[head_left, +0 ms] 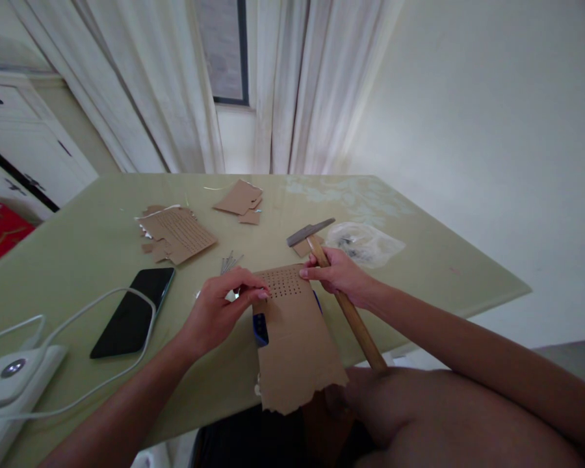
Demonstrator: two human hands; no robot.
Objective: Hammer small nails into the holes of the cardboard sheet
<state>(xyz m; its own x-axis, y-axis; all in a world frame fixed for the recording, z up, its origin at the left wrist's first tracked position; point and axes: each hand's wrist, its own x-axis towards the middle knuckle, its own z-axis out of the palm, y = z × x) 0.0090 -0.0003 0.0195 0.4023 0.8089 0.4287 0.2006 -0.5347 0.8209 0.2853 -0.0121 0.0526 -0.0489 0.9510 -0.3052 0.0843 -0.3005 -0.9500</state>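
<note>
Bare leg [433, 416] lies below; pierced cardboard [297, 344] overhangs the desk [433, 260]; my right grip [346, 273] clamps the hammer [354, 318]; my left grip [224, 302] pinches together beside the holes [287, 281], contents hidden; light steadiness serves best.

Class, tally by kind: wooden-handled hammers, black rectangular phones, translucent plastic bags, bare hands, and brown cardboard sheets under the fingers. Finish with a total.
Wooden-handled hammer: 1
Black rectangular phone: 1
Translucent plastic bag: 1
Bare left hand and bare right hand: 2
Brown cardboard sheet: 1
Total: 6
</note>
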